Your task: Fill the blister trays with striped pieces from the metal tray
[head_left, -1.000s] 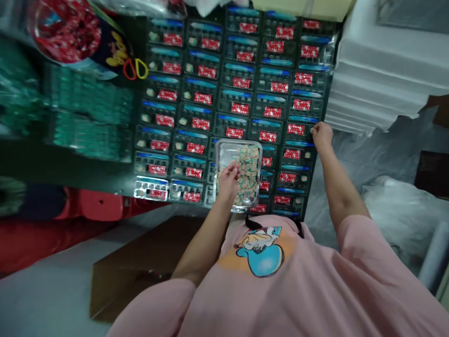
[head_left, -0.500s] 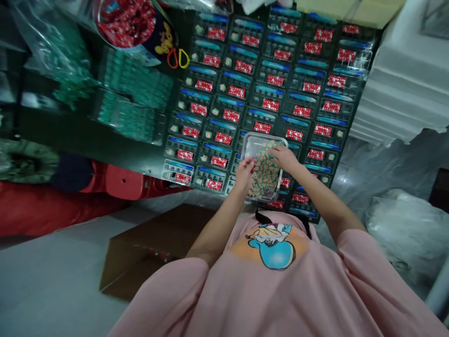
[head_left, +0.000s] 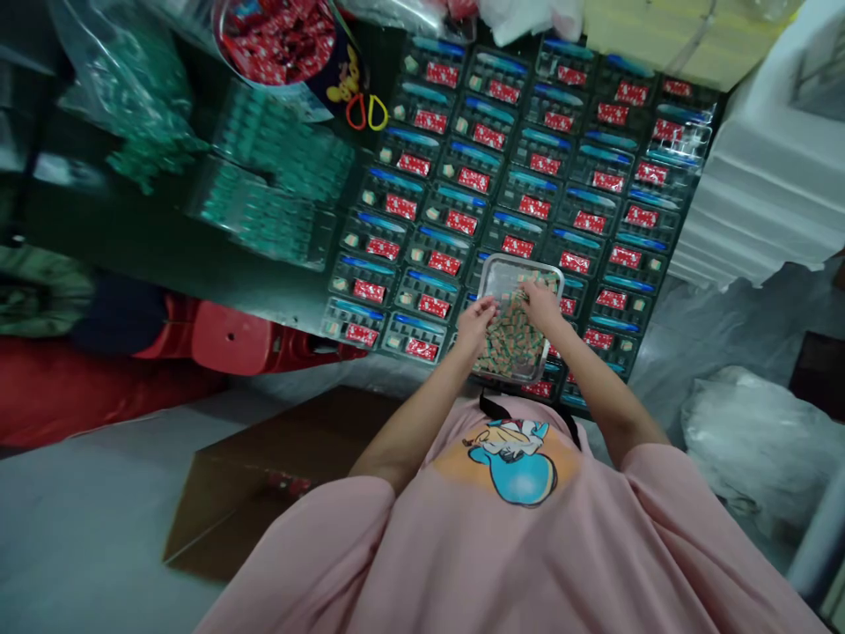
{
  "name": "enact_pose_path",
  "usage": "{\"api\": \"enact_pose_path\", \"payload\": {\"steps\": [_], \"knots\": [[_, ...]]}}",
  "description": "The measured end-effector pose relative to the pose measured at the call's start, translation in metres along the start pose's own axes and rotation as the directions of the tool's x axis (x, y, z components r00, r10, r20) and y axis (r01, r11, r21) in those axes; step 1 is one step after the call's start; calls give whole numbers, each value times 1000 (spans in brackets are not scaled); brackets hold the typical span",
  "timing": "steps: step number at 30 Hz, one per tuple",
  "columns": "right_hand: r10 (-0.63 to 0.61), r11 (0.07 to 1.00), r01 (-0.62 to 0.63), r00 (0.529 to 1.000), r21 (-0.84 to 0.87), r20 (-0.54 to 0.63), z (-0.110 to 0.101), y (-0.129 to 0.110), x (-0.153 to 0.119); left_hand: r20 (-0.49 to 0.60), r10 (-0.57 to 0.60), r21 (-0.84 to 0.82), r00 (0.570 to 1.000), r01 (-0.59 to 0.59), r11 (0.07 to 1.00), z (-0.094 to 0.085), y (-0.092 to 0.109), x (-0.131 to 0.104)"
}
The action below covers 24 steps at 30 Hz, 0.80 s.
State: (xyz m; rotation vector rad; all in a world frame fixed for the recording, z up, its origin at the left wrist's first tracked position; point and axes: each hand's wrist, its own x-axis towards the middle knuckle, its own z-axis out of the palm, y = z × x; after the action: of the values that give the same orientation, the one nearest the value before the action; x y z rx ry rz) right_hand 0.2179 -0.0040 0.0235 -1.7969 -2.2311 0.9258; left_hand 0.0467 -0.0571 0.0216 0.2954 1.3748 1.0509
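Note:
A clear plastic tub (head_left: 489, 275) stands on the packed trays near the table's front edge, partly filled with small tan-and-green pieces (head_left: 513, 339). My left hand (head_left: 476, 319) is at the tub's left rim, its thumb and fingertips pinched together; what lies between them is too small to make out. Inside the tub, my right hand (head_left: 540, 304) has its fingers closed and pointing down at the pieces; its fingertips are partly hidden. Around the tub are rows of clear trays (head_left: 415, 330), each with a blue pen and a red patterned packet (head_left: 434, 305).
A bucket of red packets (head_left: 281, 44) stands at the back, with red and yellow scissor handles (head_left: 366, 113) beside it. Stacked green trays (head_left: 264, 211) lie left. White stacked containers (head_left: 745, 194) rise at the right; an open cardboard box (head_left: 231, 493) is below the table.
The view has shifted, so the table's things appear further right. My right hand's fingers are drawn closer together over the pieces. My left hand remains pinched by the rim.

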Motion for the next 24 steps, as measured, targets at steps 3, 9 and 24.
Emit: {"api": "enact_pose_path", "payload": {"steps": [3,9,24], "knots": [[21,963,-3,998,270,-64,3,-10,-6,73,1,37,997,-4,999,2,1,4],[38,751,-10,999,660,-29,7,-26,-15,137,-8,39,991,2,999,0,6,10],[83,635,-23,996,772,-38,11,-31,-20,182,-206,-114,961,229,967,-5,18,11]]}}
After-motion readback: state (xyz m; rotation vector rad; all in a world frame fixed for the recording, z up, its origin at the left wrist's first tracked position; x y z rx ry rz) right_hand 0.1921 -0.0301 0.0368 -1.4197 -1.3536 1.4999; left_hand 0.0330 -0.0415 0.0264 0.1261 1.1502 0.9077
